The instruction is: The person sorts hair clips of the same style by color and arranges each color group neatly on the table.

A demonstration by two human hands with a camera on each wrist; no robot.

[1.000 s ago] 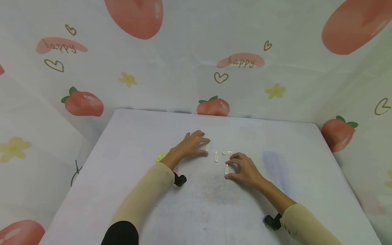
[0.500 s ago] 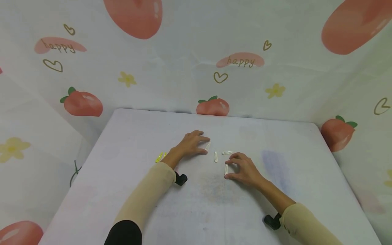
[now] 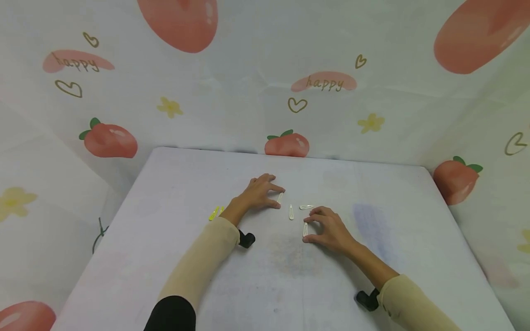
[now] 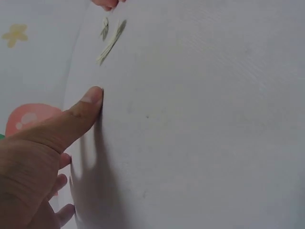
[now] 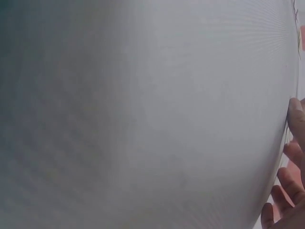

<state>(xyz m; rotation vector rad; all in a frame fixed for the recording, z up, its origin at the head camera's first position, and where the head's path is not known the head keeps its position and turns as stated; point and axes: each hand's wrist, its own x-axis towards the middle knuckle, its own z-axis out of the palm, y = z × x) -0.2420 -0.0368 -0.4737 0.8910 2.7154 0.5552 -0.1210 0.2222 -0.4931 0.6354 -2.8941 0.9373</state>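
In the head view, my left hand [image 3: 256, 193] spans a white snap hair clip [image 3: 279, 198] between thumb and index fingertip, one at each end, close on the table. My right hand [image 3: 330, 231] holds another white hair clip [image 3: 305, 229] the same way, nearer the table's front. Between the hands lie two more white hair clips, one lengthwise [image 3: 291, 212] and one crosswise [image 3: 306, 207]. The left wrist view has the left thumb [image 4: 83, 112] touching the table, with white clips [image 4: 112, 43] beyond it. Right fingers [image 5: 290, 181] show at the right wrist view's edge; their clip is mostly hidden.
Yellow hair clips [image 3: 213, 213] lie left of the left forearm, partly covered by it. The white-covered table [image 3: 256, 289] meets a fruit-printed cloth backdrop [image 3: 232, 101] at its far edge. Black wrist cameras [image 3: 247, 239] sit at both cuffs.
The clip in my left hand has tilted, its near end swinging left as the thumb shifts slightly. My left forearm edges a little rightward. The right hand holds still.
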